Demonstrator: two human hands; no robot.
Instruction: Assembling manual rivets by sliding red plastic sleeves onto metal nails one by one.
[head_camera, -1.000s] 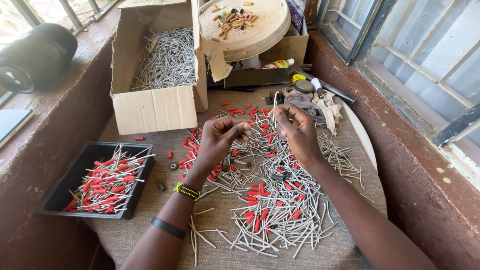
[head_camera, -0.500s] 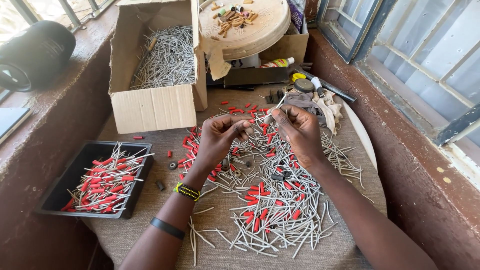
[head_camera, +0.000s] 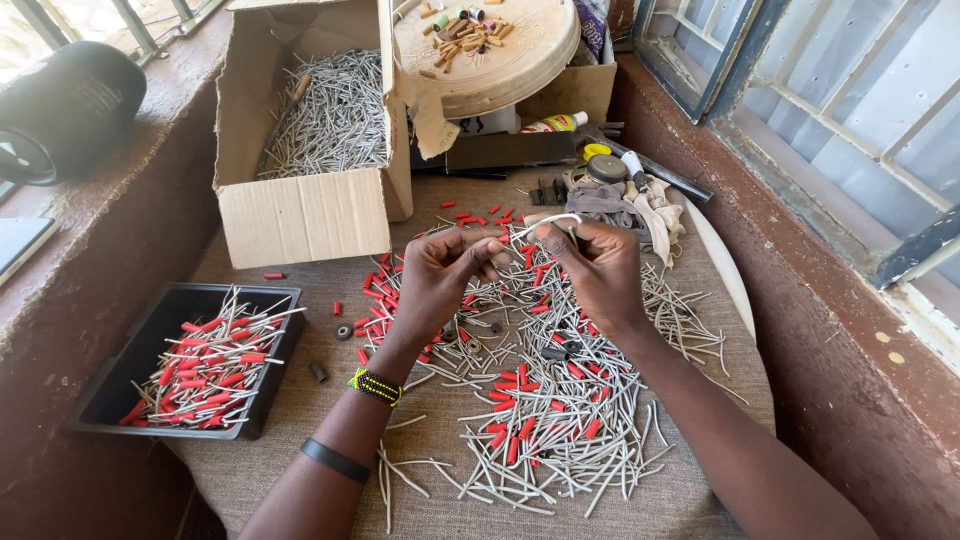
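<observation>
The thin pale wire piece (head_camera: 548, 221) you are working is held up in the air over the middle of the worktop (head_camera: 300, 400), bowed between your two hands. It looks very light and springy enough to bend under finger pressure, and its smooth, narrow body could well slip, so pinch it near each end.

Your left hand (head_camera: 440, 275) has its fingers (head_camera: 490, 252) closed in a pinch on the wire's left end; your right hand (head_camera: 595, 265) is closed on the right end, thumb against forefinger.

Below them, a loose heap of grey wire pieces (head_camera: 560, 420) mixed with short red sleeves (head_camera: 510, 445) covers the cloth towards the near edge. A black tray (head_camera: 115, 385) of sleeved pieces sits at the left edge, and an open cardboard box (head_camera: 300, 215) of bare wires stands at the far left corner.
</observation>
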